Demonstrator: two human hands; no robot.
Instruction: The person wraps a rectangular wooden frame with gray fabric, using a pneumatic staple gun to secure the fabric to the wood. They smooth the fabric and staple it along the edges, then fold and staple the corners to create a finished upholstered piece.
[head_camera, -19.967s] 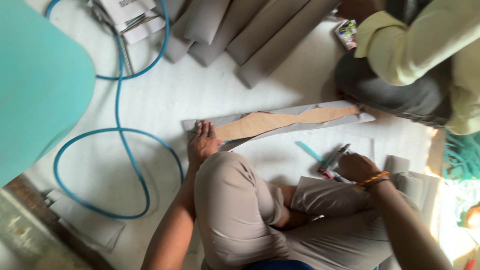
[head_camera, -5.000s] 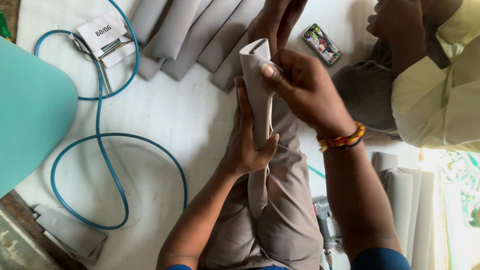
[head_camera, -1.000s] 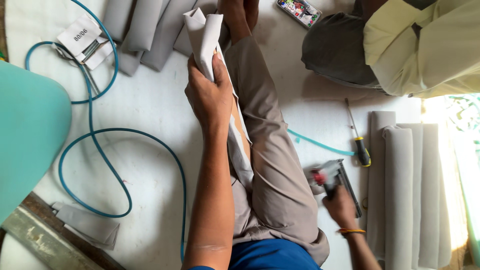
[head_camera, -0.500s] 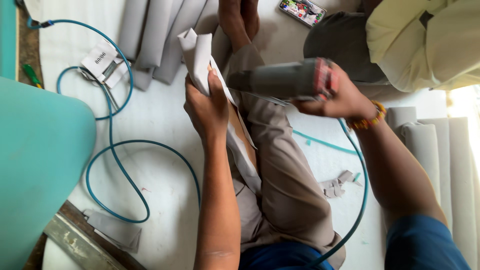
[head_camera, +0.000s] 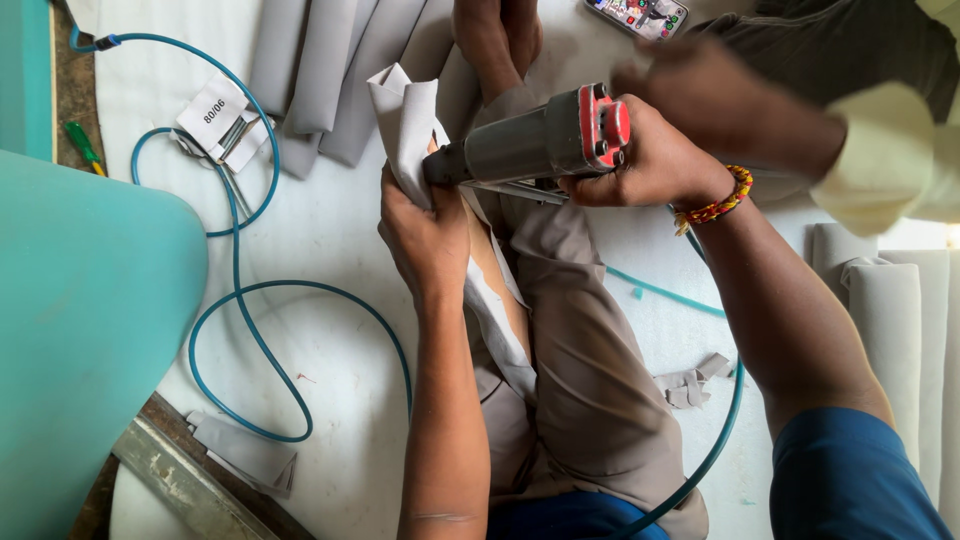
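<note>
1. Two hands work over the person's knee: the left hand (head_camera: 428, 225) grips a folded grey panel (head_camera: 405, 115), held upright.
2. Closed around a grey stapler (head_camera: 540, 145), the right hand (head_camera: 655, 160) presses its nose against the panel.
3. A blue hose (head_camera: 240, 300) loops on the floor to the left.

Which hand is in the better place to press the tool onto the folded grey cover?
Right, probably. The right hand grips the grey tool with a red cap, its nose at the grey cover. The left hand is busy clamping that cover.
</note>
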